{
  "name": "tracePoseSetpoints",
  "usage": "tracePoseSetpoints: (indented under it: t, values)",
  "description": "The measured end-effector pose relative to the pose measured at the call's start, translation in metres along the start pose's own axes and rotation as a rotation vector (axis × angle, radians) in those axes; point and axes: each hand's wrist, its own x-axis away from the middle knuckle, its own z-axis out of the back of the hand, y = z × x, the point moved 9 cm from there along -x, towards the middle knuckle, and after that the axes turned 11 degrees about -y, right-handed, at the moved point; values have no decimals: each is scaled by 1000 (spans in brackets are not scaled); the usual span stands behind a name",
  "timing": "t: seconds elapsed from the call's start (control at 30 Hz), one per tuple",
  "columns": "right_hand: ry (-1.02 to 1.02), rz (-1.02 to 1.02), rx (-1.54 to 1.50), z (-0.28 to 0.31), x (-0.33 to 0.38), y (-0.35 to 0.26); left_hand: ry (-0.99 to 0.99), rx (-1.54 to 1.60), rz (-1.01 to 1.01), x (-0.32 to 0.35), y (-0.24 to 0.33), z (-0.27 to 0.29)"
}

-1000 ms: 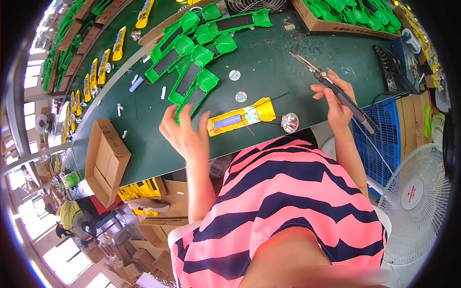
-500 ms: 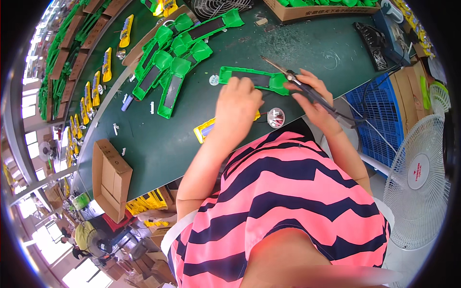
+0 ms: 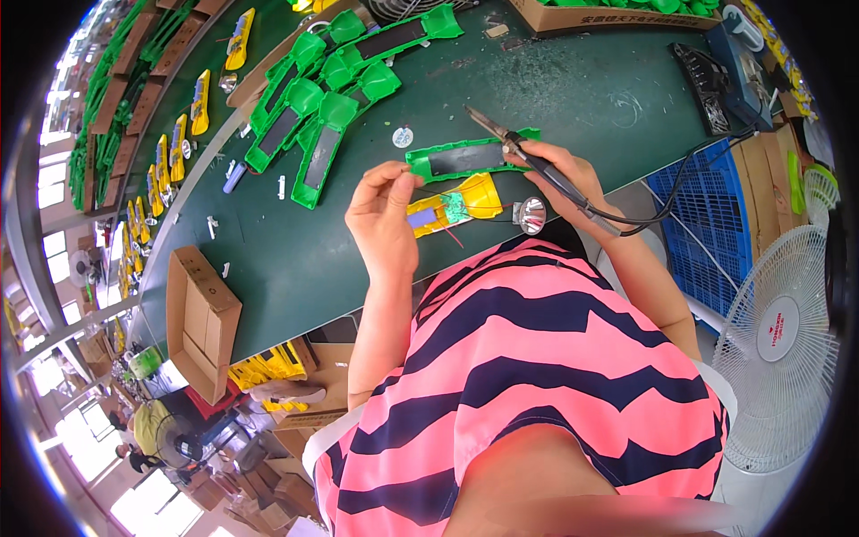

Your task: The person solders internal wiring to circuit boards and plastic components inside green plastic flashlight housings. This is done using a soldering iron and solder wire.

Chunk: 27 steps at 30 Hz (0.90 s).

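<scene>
My right hand (image 3: 570, 183) grips a soldering iron (image 3: 543, 166) with a dark handle. Its metal tip points up and left, above the far edge of a green plastic casing (image 3: 467, 159) with a dark inner strip. Left of that casing, my left hand (image 3: 385, 213) has its thumb and fingers pinched together; whatever they may hold is too small to make out. Between my hands lies a yellow plastic casing (image 3: 484, 196) with a green circuit board (image 3: 456, 208), a purple-blue battery block (image 3: 423, 217) and thin wires. Touching its right end is a shiny round reflector (image 3: 532, 214).
Several green casings (image 3: 318, 152) lie piled at the far left. A small cardboard box (image 3: 204, 327) stands at the table's left edge. At the back right are a carton of green parts (image 3: 617, 20) and a blue box-shaped device (image 3: 738, 76). The iron's cable (image 3: 667, 210) trails right, past a blue crate (image 3: 702, 215).
My left hand has moved left and turned, uncovering the yellow casing and its circuit board. The soldering iron has shifted slightly left. The reflector now sits a little further right.
</scene>
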Motion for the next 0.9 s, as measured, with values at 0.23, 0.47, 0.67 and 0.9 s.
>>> tracePoseSetpoints:
  t: [0.23, 0.47, 0.67, 0.9]
  values:
    - [-101, 162, 132, -3, -1, -29, -267, -1422, -346, -9, 23, -11]
    - [157, -162, -357, -5, 1, 0, -458, -1170, 115, -19, 1, -7]
    - [100, -414, -765, -28, -7, 27, -542, -930, 306, -11, -3, 0]
    - [72, -458, -781, -32, -8, 36, -676, -1513, -156, -17, -1, -25]
